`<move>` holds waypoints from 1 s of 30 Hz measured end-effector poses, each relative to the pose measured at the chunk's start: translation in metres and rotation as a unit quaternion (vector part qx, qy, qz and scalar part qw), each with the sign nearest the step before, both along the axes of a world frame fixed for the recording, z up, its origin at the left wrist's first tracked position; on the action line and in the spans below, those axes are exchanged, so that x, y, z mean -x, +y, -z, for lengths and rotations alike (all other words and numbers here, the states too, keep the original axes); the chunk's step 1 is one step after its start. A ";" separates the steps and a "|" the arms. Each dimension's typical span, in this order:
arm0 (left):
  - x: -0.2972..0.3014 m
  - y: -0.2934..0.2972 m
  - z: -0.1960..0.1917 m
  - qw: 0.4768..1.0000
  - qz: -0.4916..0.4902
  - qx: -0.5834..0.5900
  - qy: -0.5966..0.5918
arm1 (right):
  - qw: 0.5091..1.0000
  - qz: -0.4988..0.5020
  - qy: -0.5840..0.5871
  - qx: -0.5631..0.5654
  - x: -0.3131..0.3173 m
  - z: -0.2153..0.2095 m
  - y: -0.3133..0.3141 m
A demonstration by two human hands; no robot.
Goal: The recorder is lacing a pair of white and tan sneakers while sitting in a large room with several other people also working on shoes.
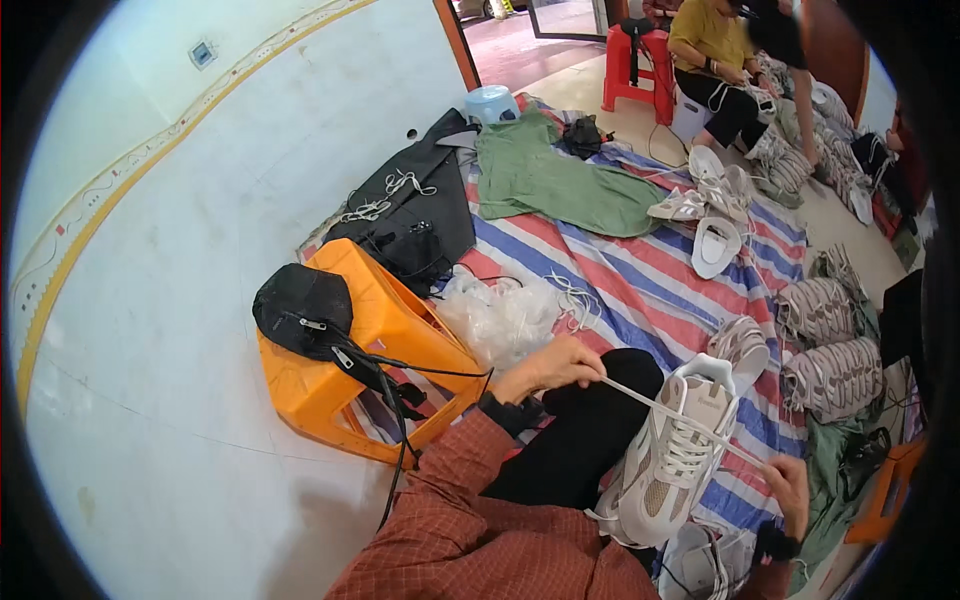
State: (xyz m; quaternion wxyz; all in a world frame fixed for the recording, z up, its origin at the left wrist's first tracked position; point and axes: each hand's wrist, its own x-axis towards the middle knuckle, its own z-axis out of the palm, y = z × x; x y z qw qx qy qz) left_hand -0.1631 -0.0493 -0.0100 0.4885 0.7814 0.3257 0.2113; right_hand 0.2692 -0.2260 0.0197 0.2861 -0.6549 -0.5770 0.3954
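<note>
Laced most of the way up, the shoe [672, 460] lies on the lap; both hands, left hand [548, 368] and right hand [790, 490], pinch the lace [655, 405] tight, ends not yet tied.

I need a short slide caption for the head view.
Left hand and right hand pull a white shoelace taut above a beige mesh sneaker.

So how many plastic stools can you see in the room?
3: an orange stool tipped beside the left hand, a blue stool by the wall, a red stool beyond. Others may be hidden.
</note>
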 end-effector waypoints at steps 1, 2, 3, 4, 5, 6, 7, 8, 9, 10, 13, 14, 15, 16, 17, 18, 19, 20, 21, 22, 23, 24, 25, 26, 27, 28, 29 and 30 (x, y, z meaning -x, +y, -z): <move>0.010 0.008 0.006 1.000 -0.008 0.006 -0.001 | 1.000 0.012 -0.016 -0.013 -0.016 -0.002 -0.011; 0.020 0.016 0.013 0.997 -0.050 -0.047 0.037 | 1.000 0.009 -0.018 -0.007 -0.032 -0.004 -0.022; 0.028 0.022 0.021 0.988 -0.091 -0.100 0.075 | 0.998 0.025 -0.060 0.005 -0.047 -0.007 -0.032; 0.034 0.027 0.029 0.988 -0.093 -0.103 0.072 | 0.990 0.056 -0.127 0.030 -0.060 -0.010 -0.042; 0.039 0.032 0.036 0.976 -0.153 -0.099 0.121 | 0.994 0.040 -0.104 0.014 -0.069 -0.012 -0.056; 0.043 0.036 0.044 0.962 -0.205 -0.088 0.158 | 0.984 0.072 -0.161 -0.014 -0.075 -0.015 -0.070; 0.046 0.040 0.050 0.958 -0.214 -0.095 0.166 | 0.970 0.105 -0.216 -0.043 -0.083 -0.019 -0.078; 0.049 0.044 0.057 0.939 -0.259 -0.134 0.185 | 0.969 0.103 -0.219 -0.046 -0.091 -0.026 -0.088; 0.051 0.047 0.063 0.920 -0.295 -0.163 0.199 | 0.950 0.104 -0.295 0.013 -0.097 -0.033 -0.103; 0.054 0.050 0.070 0.915 -0.304 -0.174 0.201 | 0.921 0.104 -0.369 0.071 -0.105 -0.034 -0.112; 0.068 0.063 0.093 0.872 -0.392 -0.231 0.181 | 0.895 0.190 -0.395 0.082 -0.132 -0.015 -0.136; 0.074 0.068 0.102 0.847 -0.435 -0.238 0.192 | 0.879 0.206 -0.424 0.074 -0.144 -0.006 -0.149; 0.082 0.073 0.110 0.824 -0.468 -0.253 0.194 | 0.886 0.223 -0.407 -0.004 -0.155 0.010 -0.155; 0.093 0.077 0.118 0.823 -0.470 -0.238 0.213 | 0.888 0.231 -0.389 -0.085 -0.167 0.024 -0.161; 0.103 0.082 0.125 0.835 -0.449 -0.230 0.221 | 0.886 0.240 -0.367 -0.153 -0.178 0.037 -0.165; 0.111 0.086 0.131 0.815 -0.464 -0.245 0.245 | 0.854 0.295 -0.383 -0.191 -0.182 0.052 -0.173; 0.114 0.083 0.139 0.806 -0.531 -0.249 0.078 | 0.796 0.349 -0.449 -0.205 -0.182 0.064 -0.178; 0.129 0.079 0.140 0.831 -0.479 -0.252 0.130 | 0.785 0.382 -0.470 -0.127 -0.180 0.066 -0.191; 0.126 0.076 0.144 0.805 -0.513 -0.281 0.097 | 0.753 0.377 -0.508 -0.182 -0.173 0.069 -0.196; 0.129 0.086 0.139 0.822 -0.534 -0.186 0.072 | 0.704 0.384 -0.557 -0.217 -0.164 0.070 -0.196; 0.130 0.077 0.138 0.734 -0.610 -0.233 0.186 | 0.695 0.410 -0.553 -0.204 -0.153 0.068 -0.197; 0.130 0.072 0.134 0.737 -0.605 -0.256 0.161 | 0.677 0.431 -0.558 -0.212 -0.144 0.067 -0.194; 0.124 0.073 0.129 0.727 -0.645 -0.218 0.093 | 0.666 0.448 -0.561 -0.200 -0.133 0.067 -0.190; 0.114 0.076 0.126 0.705 -0.677 -0.211 0.029 | 0.725 0.521 -0.387 -0.231 -0.122 0.070 -0.185; 0.109 0.073 0.122 0.689 -0.702 -0.176 -0.027 | 0.749 0.568 -0.209 -0.268 -0.111 0.071 -0.179; 0.104 0.076 0.117 0.694 -0.705 -0.042 -0.144 | 0.752 0.574 -0.198 -0.257 -0.103 0.070 -0.174; 0.102 0.076 0.112 0.684 -0.674 0.102 -0.261 | 0.772 0.561 0.015 -0.300 -0.094 0.068 -0.169; 0.100 0.079 0.105 0.680 -0.683 0.097 -0.248 | 0.742 0.547 0.218 -0.320 -0.083 0.065 -0.165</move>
